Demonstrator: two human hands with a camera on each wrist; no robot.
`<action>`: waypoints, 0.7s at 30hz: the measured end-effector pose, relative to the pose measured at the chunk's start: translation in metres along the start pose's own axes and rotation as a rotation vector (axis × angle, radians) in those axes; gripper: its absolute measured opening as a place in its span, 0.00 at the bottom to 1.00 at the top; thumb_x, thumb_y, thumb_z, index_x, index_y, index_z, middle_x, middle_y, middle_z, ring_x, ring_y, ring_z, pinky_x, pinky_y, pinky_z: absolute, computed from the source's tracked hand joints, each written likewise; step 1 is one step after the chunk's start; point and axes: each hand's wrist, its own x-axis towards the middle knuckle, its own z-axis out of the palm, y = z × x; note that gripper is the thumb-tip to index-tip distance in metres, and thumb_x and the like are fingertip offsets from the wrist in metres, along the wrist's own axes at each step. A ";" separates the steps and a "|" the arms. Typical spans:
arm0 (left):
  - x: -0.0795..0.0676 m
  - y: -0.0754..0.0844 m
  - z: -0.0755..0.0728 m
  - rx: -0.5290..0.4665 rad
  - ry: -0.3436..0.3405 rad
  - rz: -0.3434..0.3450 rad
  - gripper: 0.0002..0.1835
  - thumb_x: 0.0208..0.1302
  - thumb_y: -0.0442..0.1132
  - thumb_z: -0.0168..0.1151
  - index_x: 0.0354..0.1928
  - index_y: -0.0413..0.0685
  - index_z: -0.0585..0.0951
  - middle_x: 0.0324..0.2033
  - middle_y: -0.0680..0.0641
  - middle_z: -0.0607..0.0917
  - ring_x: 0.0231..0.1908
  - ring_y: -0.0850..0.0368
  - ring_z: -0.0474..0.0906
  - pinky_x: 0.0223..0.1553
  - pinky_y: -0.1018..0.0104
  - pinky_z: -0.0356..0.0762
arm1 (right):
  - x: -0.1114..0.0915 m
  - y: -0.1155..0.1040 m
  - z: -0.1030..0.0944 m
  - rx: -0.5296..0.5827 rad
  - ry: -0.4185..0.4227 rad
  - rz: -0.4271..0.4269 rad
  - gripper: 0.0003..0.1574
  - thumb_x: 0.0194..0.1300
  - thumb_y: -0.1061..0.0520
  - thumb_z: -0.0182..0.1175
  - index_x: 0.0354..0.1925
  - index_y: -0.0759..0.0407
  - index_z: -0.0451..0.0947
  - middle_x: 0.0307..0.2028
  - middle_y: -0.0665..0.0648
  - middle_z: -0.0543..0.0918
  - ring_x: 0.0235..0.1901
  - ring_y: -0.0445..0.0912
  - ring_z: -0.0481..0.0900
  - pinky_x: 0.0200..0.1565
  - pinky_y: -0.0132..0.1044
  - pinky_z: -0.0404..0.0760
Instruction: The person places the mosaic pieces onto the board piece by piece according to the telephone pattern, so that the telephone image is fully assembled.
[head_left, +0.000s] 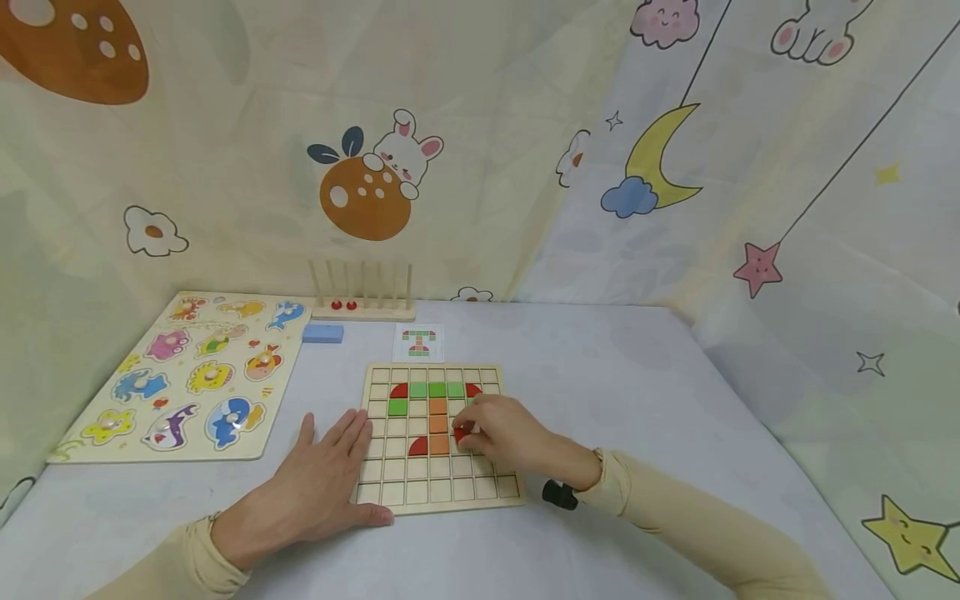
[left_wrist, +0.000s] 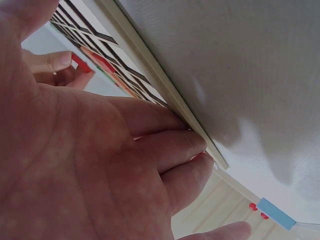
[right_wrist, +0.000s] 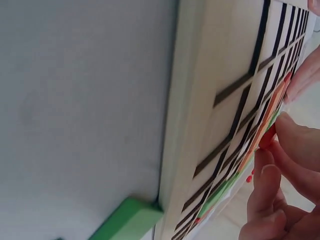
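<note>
A wooden grid board (head_left: 393, 497) lies on the white table in front of me. Set in its cells are green tiles (head_left: 437, 390), a column of orange tiles (head_left: 438, 424) and red quarter-round tiles (head_left: 418, 447). Between thumb and fingers my right hand (head_left: 504, 432) pinches another red quarter-round tile (right_wrist: 267, 137), close over the board just right of the orange column. My left hand (head_left: 322, 479) rests along the board's left side, fingers extended, with fingertips against its edge in the left wrist view. The right hand hides some cells at the board's right.
Behind the board lies a card (head_left: 418, 342) with a T-like pattern in coloured tiles. Further back are a blue block (head_left: 322, 334) and a wooden peg stand (head_left: 363, 313) with red beads. A sea-animal puzzle (head_left: 187, 379) fills the left. A green block (right_wrist: 127, 220) sits against the board's outer edge.
</note>
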 end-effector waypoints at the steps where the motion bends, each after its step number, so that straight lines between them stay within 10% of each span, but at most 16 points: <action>1: 0.000 0.000 0.000 -0.002 -0.001 0.001 0.66 0.50 0.80 0.62 0.75 0.30 0.63 0.77 0.31 0.62 0.78 0.34 0.56 0.69 0.18 0.44 | 0.001 -0.001 0.001 -0.005 -0.006 0.003 0.13 0.65 0.57 0.72 0.47 0.59 0.88 0.39 0.52 0.90 0.40 0.43 0.83 0.43 0.30 0.80; 21: -0.001 0.001 -0.001 0.028 0.009 0.011 0.65 0.51 0.80 0.62 0.74 0.30 0.64 0.76 0.31 0.63 0.78 0.34 0.58 0.68 0.19 0.47 | 0.002 0.002 0.008 0.075 0.007 0.045 0.16 0.60 0.53 0.76 0.45 0.58 0.91 0.40 0.54 0.92 0.40 0.43 0.87 0.37 0.26 0.77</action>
